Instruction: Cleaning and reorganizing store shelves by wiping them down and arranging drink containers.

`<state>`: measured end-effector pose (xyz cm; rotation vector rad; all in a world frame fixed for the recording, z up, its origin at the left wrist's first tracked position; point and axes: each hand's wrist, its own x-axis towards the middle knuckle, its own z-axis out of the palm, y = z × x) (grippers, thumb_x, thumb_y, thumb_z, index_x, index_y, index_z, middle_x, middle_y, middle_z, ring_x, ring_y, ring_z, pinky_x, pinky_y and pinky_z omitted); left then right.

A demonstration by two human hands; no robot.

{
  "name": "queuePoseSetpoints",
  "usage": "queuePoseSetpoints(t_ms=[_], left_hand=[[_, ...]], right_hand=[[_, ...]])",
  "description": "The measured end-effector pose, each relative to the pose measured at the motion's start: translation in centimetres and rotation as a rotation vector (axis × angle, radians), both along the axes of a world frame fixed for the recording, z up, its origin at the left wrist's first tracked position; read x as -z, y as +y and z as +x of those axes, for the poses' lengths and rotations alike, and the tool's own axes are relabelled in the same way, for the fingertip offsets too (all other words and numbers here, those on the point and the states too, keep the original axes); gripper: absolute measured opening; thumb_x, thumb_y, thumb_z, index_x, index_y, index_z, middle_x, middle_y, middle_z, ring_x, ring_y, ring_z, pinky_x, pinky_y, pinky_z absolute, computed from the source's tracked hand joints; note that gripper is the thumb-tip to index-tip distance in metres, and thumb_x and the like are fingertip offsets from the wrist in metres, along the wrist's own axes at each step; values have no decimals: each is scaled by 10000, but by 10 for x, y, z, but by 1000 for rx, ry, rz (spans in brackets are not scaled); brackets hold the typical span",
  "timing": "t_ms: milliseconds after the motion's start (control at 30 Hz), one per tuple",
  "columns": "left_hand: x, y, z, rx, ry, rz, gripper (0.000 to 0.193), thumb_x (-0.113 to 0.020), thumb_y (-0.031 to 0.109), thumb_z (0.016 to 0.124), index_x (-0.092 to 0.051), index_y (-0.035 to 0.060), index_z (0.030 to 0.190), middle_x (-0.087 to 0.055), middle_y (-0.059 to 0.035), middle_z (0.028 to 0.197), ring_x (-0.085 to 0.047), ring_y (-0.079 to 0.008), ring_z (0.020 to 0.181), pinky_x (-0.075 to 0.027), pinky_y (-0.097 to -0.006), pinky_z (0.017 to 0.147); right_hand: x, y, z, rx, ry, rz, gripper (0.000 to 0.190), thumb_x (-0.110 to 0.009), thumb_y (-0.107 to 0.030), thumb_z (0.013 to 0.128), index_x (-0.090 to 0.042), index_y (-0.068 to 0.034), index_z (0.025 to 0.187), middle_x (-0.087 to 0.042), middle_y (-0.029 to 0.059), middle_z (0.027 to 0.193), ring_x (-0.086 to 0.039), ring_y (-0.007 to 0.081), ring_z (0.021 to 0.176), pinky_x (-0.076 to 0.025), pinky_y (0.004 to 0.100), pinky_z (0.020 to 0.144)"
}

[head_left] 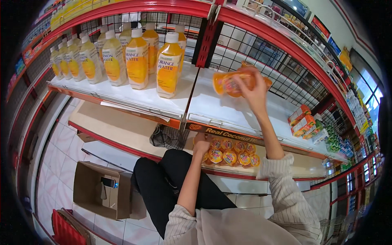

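My right hand [255, 88] is above the upper shelf [208, 101], closed around a blurred cluster of orange plastic drink cups [228, 82]. Their printed sides face left, and my fingers partly cover them. Lower down, my left hand [202, 143] reaches under the shelf's front edge, beside rows of similar sealed cups [229, 156] with yellow printed lids. The fingertips of that hand are hidden, so its hold on any cup cannot be made out. These cups stand on the cream lower shelf [275, 165], in front of my knees.
Orange and lemon water bottles [167, 67] line the left part of the upper shelf. Small juice cartons [301, 121] stand at its right. A dark checked cloth [168, 136] lies on the lower shelf. An open cardboard box [82, 190] on the tiled floor holds a phone [107, 182].
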<state>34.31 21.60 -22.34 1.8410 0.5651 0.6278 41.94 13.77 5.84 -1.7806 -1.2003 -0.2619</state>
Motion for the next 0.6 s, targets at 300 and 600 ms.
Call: queuePoseSetpoints(t_ms=[300, 600], left_hand=[[-21, -8, 1, 90, -20, -147, 197, -513, 132, 748, -591, -47, 773, -609, -187, 734, -589, -304, 683, -426, -403, 606], [-61, -34, -20, 1301, -214, -452, 737, -684, 186, 747, -279, 96, 1357, -360, -103, 1344, -327, -205, 1247, -294, -308, 992]], right_hand=[[30, -101, -91, -764, 1064, 116, 337, -442, -358, 894, -439, -59, 1047, -484, 65, 801, -481, 119, 682, -447, 200, 573], [196, -144, -78, 144, 1856, 656, 281, -455, -249, 876, -504, -13, 1020, -553, 131, 867, -566, 155, 769, -514, 224, 643]])
